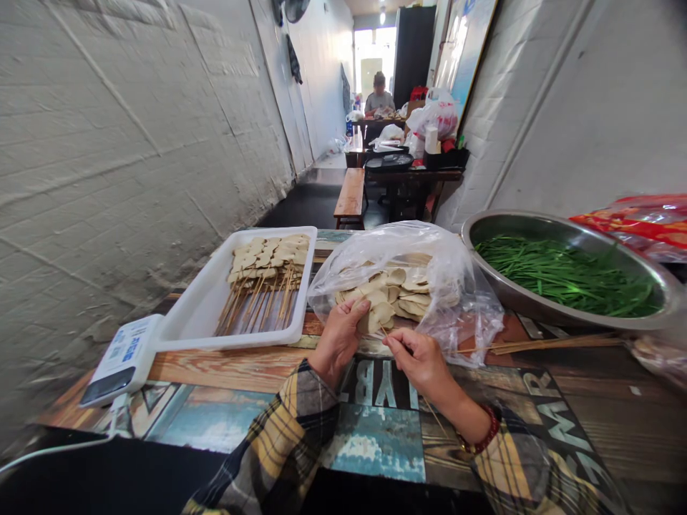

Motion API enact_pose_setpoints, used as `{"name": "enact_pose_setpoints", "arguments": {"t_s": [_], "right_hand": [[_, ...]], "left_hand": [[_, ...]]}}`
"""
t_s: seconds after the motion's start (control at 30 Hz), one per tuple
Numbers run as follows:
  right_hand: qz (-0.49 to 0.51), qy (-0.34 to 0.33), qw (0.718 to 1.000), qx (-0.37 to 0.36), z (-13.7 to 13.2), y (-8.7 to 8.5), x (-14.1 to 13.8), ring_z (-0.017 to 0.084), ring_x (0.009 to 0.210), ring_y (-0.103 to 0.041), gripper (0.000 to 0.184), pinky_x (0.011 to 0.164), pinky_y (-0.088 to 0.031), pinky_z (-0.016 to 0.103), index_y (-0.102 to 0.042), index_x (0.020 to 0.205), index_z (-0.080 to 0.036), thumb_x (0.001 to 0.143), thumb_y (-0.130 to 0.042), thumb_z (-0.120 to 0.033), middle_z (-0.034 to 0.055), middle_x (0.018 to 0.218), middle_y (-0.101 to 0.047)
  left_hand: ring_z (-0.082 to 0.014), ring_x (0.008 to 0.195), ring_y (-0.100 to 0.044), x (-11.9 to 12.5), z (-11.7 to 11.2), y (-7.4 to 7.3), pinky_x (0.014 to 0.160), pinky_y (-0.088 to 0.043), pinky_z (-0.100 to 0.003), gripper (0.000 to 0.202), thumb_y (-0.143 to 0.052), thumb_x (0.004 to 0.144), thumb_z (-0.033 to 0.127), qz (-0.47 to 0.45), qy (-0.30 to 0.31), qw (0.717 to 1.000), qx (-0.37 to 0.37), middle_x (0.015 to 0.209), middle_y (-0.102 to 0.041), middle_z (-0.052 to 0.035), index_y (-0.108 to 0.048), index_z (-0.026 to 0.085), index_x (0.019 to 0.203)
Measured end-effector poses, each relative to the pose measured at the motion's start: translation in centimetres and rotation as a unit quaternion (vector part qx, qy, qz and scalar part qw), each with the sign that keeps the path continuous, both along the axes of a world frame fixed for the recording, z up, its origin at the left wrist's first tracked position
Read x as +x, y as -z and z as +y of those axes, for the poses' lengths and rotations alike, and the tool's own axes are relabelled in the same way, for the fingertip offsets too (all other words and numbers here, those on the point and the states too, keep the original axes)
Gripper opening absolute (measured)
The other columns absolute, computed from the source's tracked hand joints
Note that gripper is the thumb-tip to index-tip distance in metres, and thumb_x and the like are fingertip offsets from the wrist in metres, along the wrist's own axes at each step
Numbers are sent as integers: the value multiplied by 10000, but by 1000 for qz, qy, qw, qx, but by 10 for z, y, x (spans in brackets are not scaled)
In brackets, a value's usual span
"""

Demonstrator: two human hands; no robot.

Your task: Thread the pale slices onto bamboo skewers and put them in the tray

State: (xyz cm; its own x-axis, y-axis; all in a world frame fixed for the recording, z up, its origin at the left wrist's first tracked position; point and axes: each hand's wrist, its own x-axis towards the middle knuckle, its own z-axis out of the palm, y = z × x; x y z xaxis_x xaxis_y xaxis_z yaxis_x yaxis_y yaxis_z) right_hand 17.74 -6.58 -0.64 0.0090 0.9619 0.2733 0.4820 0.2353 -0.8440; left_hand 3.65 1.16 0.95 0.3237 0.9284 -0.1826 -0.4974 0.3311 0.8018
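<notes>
My left hand (342, 336) pinches a pale beige round slice (377, 312) at the front of an open clear plastic bag (429, 239). Between the thumb and fingers of my right hand (421, 357) is a thin bamboo skewer (436, 417); its tip meets the slice's lower edge. Whether it has gone in, I cannot tell. More loose beige slices (413, 293) lie piled inside the bag. To the left, a white tray (185, 315) holds several skewered slices (271, 254), stacked with their sticks pointing toward me.
A steel bowl of green chives (563, 275) stands at right, with loose bamboo skewers (552, 345) before it. A white device with a dark display (121, 361) and cable sits left of the tray. Beyond are a bench (350, 193), cluttered tables and a seated person (378, 99).
</notes>
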Motion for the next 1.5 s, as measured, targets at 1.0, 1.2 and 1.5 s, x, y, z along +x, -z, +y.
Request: {"name": "enact_pose_setpoints", "arguments": {"t_s": [1.0, 1.2, 1.5], "right_hand": [[151, 121, 981, 1, 24, -11, 50, 109, 443, -436, 380, 456, -339, 227, -658, 731, -136, 799, -585, -503, -37, 472, -500], [166, 126, 978, -3, 25, -10, 47, 107, 433, -430, 369, 445, -326, 224, -656, 714, -136, 791, -586, -490, -41, 467, -493], [123, 115, 986, 4, 23, -9, 44, 114, 462, -469, 359, 472, -356, 223, -669, 710, -133, 835, -555, -450, -25, 479, -528]], "left_hand": [[-155, 675, -587, -10, 15, 6, 673, -437, -280, 165, -661, 747, 283, 295, -124, 926, 201, 769, -689, -54, -704, 160, 849], [-240, 879, -565, -16, 14, 6, 829, -414, -375, 142, -621, 745, 163, 572, -85, 703, 415, 869, -641, -83, -697, 183, 864], [-235, 862, -533, -12, 6, 1, 784, -402, -357, 100, -574, 712, 89, 624, -47, 645, 438, 819, -570, -71, -591, 186, 729]]}}
